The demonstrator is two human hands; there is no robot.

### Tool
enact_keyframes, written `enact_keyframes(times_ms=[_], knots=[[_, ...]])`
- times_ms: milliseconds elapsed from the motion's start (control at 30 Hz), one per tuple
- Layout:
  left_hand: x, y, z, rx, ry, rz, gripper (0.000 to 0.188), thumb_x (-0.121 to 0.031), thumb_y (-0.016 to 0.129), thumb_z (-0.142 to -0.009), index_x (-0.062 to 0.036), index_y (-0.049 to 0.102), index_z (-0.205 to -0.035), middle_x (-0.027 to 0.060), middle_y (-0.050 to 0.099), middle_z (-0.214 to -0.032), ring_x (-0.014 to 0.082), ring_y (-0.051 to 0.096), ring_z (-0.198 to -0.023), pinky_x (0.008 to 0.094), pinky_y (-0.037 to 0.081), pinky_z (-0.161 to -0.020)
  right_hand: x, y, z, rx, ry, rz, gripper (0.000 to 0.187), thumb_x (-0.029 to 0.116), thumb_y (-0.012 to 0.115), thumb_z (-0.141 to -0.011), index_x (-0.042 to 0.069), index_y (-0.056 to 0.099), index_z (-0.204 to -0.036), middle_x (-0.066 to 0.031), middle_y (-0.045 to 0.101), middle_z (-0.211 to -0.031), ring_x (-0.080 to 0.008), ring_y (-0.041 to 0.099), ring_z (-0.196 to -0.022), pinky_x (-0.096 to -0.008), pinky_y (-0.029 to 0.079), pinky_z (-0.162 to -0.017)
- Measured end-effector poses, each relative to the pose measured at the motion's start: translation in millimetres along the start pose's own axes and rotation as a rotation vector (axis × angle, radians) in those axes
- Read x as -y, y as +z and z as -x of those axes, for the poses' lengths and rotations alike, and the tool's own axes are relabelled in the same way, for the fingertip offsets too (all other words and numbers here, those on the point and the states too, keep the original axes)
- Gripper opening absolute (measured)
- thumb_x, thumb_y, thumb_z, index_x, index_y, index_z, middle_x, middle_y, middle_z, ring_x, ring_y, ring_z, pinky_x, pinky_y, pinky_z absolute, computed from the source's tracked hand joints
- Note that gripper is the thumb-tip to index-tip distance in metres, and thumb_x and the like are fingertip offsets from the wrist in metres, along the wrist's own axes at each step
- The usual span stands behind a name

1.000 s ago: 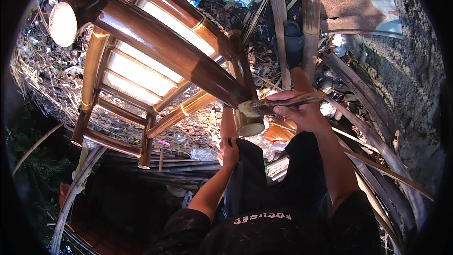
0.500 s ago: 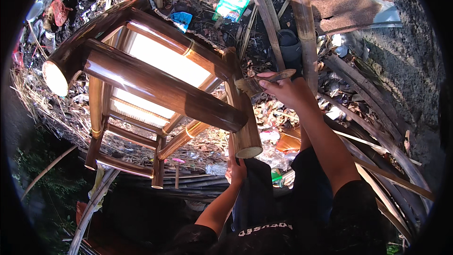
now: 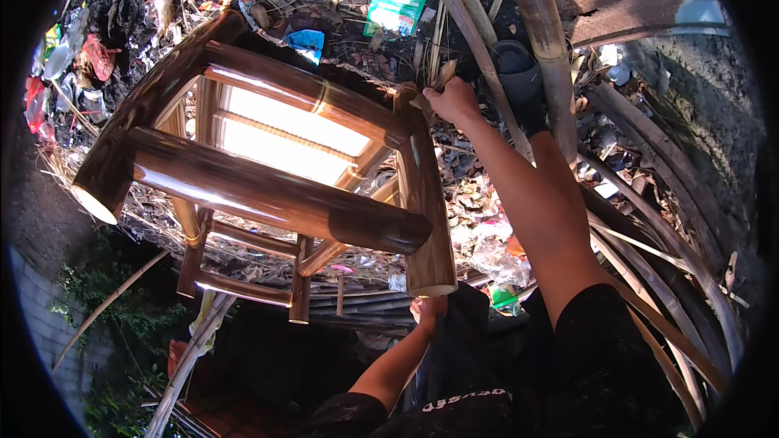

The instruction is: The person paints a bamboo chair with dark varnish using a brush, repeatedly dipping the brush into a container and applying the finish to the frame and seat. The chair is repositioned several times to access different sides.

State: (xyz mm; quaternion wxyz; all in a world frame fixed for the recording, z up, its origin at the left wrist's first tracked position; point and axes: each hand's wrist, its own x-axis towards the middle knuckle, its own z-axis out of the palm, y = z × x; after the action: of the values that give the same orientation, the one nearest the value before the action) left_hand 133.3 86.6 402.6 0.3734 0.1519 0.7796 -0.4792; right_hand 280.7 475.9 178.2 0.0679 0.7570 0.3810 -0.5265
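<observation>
A varnished brown bamboo chair (image 3: 284, 191) stands tilted before me, its thick round poles glossy in the sun. My right hand (image 3: 454, 104) is closed around a paintbrush (image 3: 445, 73), whose handle sticks up past the fingers. The bristles, mostly hidden by the hand, are at the upper far end of the chair's right-hand pole (image 3: 423, 203). Below the near cut end of that pole, my left hand (image 3: 428, 307) is closed against the chair. Part of its fingers is hidden behind the bamboo.
Split bamboo poles (image 3: 548, 40) lean at the upper right, beside my foot in a dark shoe (image 3: 518, 73). Rusty sheet metal (image 3: 608, 0) lies farther right. Dry leaves, a green packet (image 3: 396, 6) and a blue wrapper (image 3: 306, 45) litter the ground.
My right hand and the brush have moved up and away along the right-hand pole to its far end. The chair has shifted and turned slightly; my left hand sits a little lower and farther right.
</observation>
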Motion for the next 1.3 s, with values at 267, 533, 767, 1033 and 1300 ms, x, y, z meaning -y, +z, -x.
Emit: enact_keyframes(times_ms=[267, 533, 767, 1033, 1300], knots=[[13.3, 19.5, -21.0, 0.078, 0.013, -0.130, 0.103, -0.086, 0.026, -0.084, -0.0011, 0.064, -0.128, 0.0278, 0.058, -0.133, 0.0415, 0.052, -0.130, 0.0445, 0.045, -0.104, -12.4, 9.4, 5.6, 0.048, -0.253, -0.279, 0.032, 0.029, 0.074, -0.085, 0.008, 0.072, -0.109, -0.0151, 0.073, -0.104, -0.0324, 0.070, -0.100, -0.0397, 0.054, -0.087], [6.5, 19.9, -8.9, 0.011, 0.181, -0.123, 0.046, -0.046, 0.059, -0.085, -0.0023, 0.071, -0.093, 0.0225, 0.070, -0.107, 0.0387, 0.068, -0.100, 0.0439, 0.055, -0.083, 14.5, -126.8, 106.4, 0.768, -0.589, -0.138, 0.029, 0.026, 0.073, -0.087, 0.010, 0.073, -0.112, -0.0153, 0.073, -0.102, -0.0322, 0.070, -0.099, -0.0385, 0.053, -0.089], [23.4, 64.9, -16.0, -0.250, 0.574, -0.396, 0.033, -0.036, 0.058, -0.086, -0.0078, 0.071, -0.075, 0.0125, 0.069, -0.077, 0.0355, 0.067, -0.070, 0.0514, 0.047, -0.056, 74.2, -94.2, 95.1, 0.878, -0.507, -0.182, 0.027, 0.025, 0.071, -0.093, 0.003, 0.071, -0.109, -0.0077, 0.071, -0.096, -0.0168, 0.069, -0.084, -0.0324, 0.058, -0.073], [4.0, 17.9, 22.3, -0.065, 0.395, 0.240, 0.030, -0.034, 0.057, -0.088, -0.0088, 0.072, -0.091, 0.0135, 0.071, -0.082, 0.0352, 0.068, -0.078, 0.0528, 0.048, -0.069, 85.5, -91.2, 116.3, 0.929, 0.049, -0.995, 0.025, 0.026, 0.067, -0.097, 0.004, 0.068, -0.108, -0.0045, 0.068, -0.096, -0.0123, 0.068, -0.082, -0.0296, 0.060, -0.070], [35.9, 84.8, -41.3, -0.026, 0.613, -0.005, 0.029, -0.031, 0.054, -0.090, -0.0090, 0.072, -0.099, 0.0165, 0.073, -0.095, 0.0373, 0.069, -0.087, 0.0531, 0.049, -0.080, 28.2, -121.6, 142.7, 0.894, -0.102, -0.674, 0.028, 0.017, 0.065, -0.098, 0.001, 0.065, -0.121, -0.0064, 0.067, -0.105, -0.0146, 0.068, -0.091, -0.0292, 0.061, -0.073]])
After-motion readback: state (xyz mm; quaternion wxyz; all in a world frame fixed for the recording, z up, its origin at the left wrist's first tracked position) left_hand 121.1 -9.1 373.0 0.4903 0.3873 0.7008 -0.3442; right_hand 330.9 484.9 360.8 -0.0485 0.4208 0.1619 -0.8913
